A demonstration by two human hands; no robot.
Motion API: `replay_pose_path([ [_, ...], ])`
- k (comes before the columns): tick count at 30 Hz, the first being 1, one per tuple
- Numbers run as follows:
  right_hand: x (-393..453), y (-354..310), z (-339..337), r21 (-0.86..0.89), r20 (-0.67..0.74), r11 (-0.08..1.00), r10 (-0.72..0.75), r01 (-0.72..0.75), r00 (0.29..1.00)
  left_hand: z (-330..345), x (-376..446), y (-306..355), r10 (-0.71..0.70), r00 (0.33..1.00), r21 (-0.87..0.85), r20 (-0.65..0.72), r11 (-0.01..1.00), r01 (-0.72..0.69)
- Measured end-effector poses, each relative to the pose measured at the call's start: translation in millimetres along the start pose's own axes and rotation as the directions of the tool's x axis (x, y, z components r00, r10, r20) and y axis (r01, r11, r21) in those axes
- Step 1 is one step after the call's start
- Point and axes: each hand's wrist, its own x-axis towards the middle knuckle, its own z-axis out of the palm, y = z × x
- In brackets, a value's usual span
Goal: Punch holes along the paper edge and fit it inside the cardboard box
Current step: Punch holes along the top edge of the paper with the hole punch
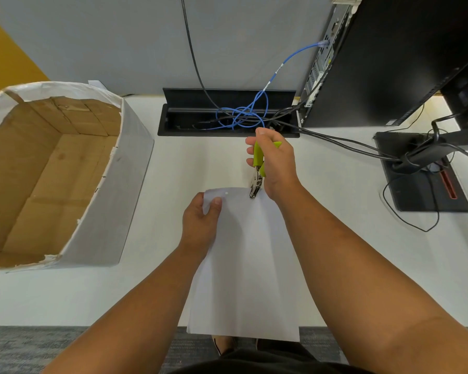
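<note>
A white sheet of paper [247,265] is held above the table's front edge, its near end hanging past the edge. My left hand [200,224] grips its far left corner, thumb on top. One punched hole [226,193] shows near the far edge. My right hand [274,164] squeezes the green handles of a hole punch [257,174], whose metal jaws bite the far edge to the right of that hole. The open cardboard box [106,201], white outside and brown inside, stands at the left.
A black cable tray [227,114] with blue and black cables lies beyond the hands. A black computer case [376,63] and a monitor stand base [422,171] occupy the right side. Grey carpet shows below the white table's [362,225] front edge.
</note>
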Motion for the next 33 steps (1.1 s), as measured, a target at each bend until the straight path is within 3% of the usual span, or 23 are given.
replay_pose_path([
  [33, 1.0, 1.6, -1.1, 0.066, -0.026, 0.998, -0.003, 0.004, 1.0, -1.8, 2.1, -3.4, 0.0, 1.0, 0.003, 0.006, 1.0, 0.0],
])
